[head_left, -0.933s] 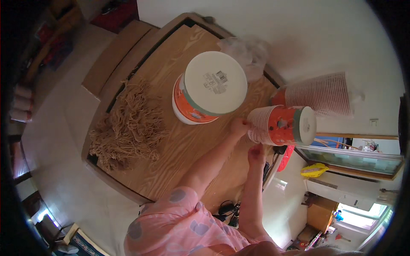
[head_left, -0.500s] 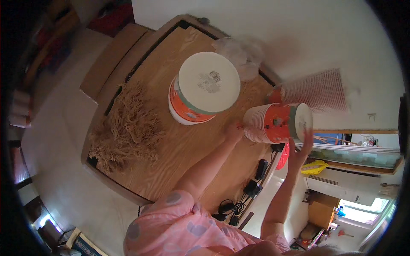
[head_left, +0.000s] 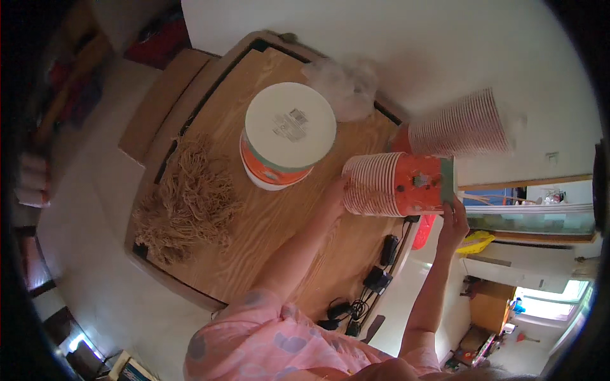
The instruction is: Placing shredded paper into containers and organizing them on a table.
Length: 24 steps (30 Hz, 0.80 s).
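I see one wood-topped table [head_left: 273, 70], one heap of brown string [head_left: 190, 197] on its left part, and one upturned tub [head_left: 289, 130] near its middle. Of two stacks of nested containers, the back stack [head_left: 460, 127] is by the wall; the front stack [head_left: 397, 184] lies sideways over the table's right side, between two hands. One plastic bag [head_left: 346, 89] sits behind the tub. The right hand [head_left: 452, 225] pinches the front stack's green-banded base; the left hand [head_left: 337, 193] touches its rim end, fingers too hidden to tell.
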Each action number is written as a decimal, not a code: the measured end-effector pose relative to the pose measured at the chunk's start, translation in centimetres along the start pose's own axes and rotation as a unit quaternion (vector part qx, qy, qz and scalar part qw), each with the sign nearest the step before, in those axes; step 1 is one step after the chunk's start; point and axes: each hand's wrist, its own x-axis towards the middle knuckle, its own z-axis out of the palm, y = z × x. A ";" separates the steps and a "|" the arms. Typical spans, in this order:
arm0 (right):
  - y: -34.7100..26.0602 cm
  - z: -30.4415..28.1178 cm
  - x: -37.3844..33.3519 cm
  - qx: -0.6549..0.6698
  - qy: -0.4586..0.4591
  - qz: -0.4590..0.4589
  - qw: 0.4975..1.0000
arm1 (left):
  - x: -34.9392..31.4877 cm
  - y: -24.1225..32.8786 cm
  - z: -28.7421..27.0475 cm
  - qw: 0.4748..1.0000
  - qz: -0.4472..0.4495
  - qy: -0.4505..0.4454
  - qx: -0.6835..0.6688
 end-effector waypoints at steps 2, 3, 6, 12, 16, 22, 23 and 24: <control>2.3 -0.2 -0.7 0.104 0.013 0.044 0.993 | -3.5 2.3 0.3 0.992 0.005 -0.098 -0.079; 3.3 0.0 -0.8 0.112 0.011 0.055 0.992 | -5.5 3.5 0.8 0.993 0.002 -0.094 -0.071; 6.6 1.9 -2.0 0.157 0.035 0.129 0.979 | -9.1 5.2 2.4 0.997 -0.034 -0.051 0.037; 6.6 3.2 -2.7 0.071 0.043 0.105 0.991 | -9.5 4.3 1.0 0.983 -0.001 -0.057 0.172; 6.8 3.3 -2.5 0.091 0.044 0.100 0.990 | -9.5 3.9 1.4 0.976 0.009 -0.024 0.216; 6.8 3.5 -2.3 0.068 0.049 0.124 0.989 | -9.4 3.3 1.2 0.985 0.023 -0.026 0.170; 6.8 3.5 -2.3 0.084 0.048 0.121 0.988 | -9.3 3.1 0.9 0.985 0.022 -0.026 0.170; 6.7 3.5 -2.3 0.099 0.047 0.119 0.987 | -9.3 3.1 0.9 0.984 0.028 -0.020 0.175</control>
